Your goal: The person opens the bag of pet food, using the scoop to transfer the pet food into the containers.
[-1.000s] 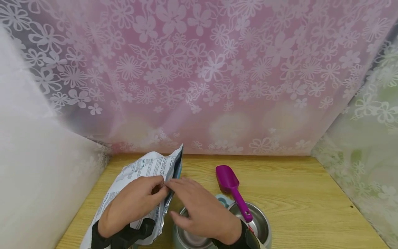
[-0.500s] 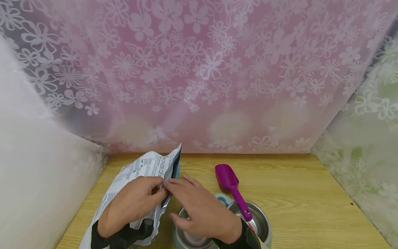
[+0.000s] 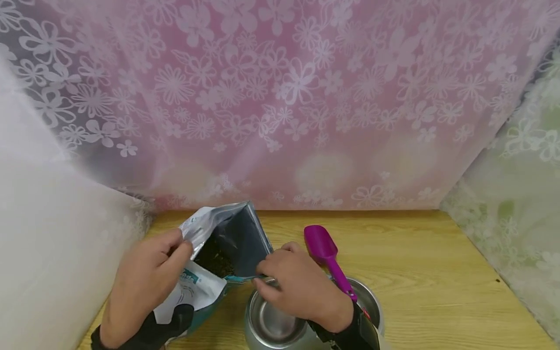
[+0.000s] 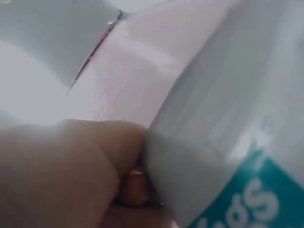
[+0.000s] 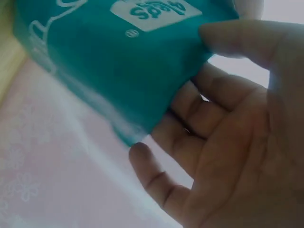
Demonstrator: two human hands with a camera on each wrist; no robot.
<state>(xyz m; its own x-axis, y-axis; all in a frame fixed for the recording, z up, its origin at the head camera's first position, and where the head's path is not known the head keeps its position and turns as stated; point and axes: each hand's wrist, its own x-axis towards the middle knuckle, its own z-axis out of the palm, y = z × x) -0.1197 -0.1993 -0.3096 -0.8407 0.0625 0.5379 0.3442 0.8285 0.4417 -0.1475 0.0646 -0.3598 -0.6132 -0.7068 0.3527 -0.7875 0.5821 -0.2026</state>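
At the left of the wooden tabletop (image 3: 437,277), a printed bag (image 3: 240,243) gapes, dark loose contents (image 3: 214,260) inside, just left of a steel bowl (image 3: 280,321). The person's left hand (image 3: 148,272) pinches the bag's left lip; the right hand (image 3: 302,287), reaching over the bowl, has thumb and fingers gripping the right edge. A purple scoop (image 3: 323,245) lies farther right, its handle over a second bowl (image 3: 369,301). From where I stand, doing this well means spreading both lips evenly and gently; a sharp tug might tilt the bag and spill contents, and the soft near lip could sag inward.
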